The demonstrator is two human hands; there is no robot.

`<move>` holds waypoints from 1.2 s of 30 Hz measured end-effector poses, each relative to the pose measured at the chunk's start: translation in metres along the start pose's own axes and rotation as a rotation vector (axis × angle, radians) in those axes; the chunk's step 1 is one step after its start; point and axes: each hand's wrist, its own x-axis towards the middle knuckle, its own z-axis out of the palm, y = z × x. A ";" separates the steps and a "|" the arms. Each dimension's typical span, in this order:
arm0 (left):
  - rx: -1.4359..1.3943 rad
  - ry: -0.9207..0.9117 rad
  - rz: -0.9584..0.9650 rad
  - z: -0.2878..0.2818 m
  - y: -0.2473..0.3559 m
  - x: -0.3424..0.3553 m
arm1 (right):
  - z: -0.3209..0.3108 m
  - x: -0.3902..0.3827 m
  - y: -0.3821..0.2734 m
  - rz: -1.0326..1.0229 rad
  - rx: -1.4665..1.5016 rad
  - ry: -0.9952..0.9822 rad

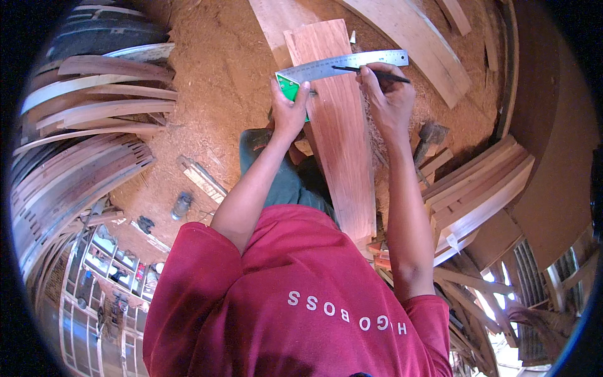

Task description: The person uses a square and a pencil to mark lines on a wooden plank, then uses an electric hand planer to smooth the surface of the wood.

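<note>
A reddish-brown wooden board [342, 147] runs lengthwise in front of me. Across its far part lies a try square with a metal ruler blade [314, 70] and a green stock [288, 88]. My left hand [289, 112] is closed around the green stock at the board's left edge. Between the fingers of my right hand [391, 100] is a thin black pencil [370, 73]. Its tip points left and meets the blade above the board. The far right end of the blade sticks out past the board.
Curved wooden planks are stacked on the left [81, 169]. A hammer [431, 138] stands right of the board, near a pile of timber [480, 182]. A large plank [408, 44] lies at the far right. A jar [182, 206] sits on the sawdust-covered floor [213, 81].
</note>
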 end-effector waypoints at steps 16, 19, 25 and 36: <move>0.072 0.025 0.063 0.001 0.004 -0.001 | 0.064 0.037 0.005 -0.323 -0.338 -0.215; 0.013 0.024 0.058 0.002 0.003 -0.001 | 0.063 0.040 0.007 -0.351 -0.413 -0.225; -0.005 0.035 0.054 0.004 0.001 0.000 | 0.046 0.039 -0.009 -0.276 -0.334 -0.184; 0.027 0.037 0.041 0.002 -0.001 0.000 | 0.038 0.042 -0.010 -0.228 -0.324 -0.206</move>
